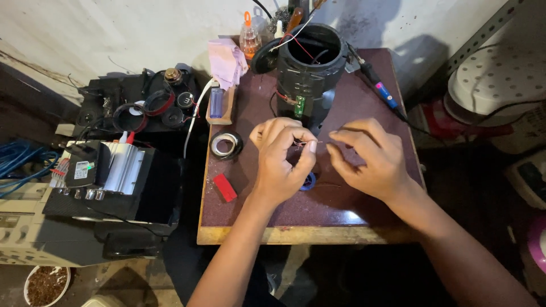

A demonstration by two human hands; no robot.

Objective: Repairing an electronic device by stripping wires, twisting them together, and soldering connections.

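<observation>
My left hand (pixel 281 159) and my right hand (pixel 367 156) are held close together over a small maroon-topped table (pixel 364 99). Between their fingertips runs a thin wire (pixel 316 142), pinched at each end. The wire leads back toward a dark cylindrical speaker housing (pixel 310 62) that stands open-topped just behind my hands, with red and black wires inside and a small green circuit board (pixel 300 105) on its front. Under my left hand a blue ring-shaped part (pixel 309 183) peeks out on the table.
A roll of tape (pixel 226 144) and a red block (pixel 224 187) lie left of my hands. A soldering iron (pixel 378 85) rests at the back right. A pink cloth (pixel 227 59), orange-capped bottle (pixel 249 35) and blue lighter (pixel 216 102) sit behind. Electronics and speaker parts (pixel 151 108) crowd the left.
</observation>
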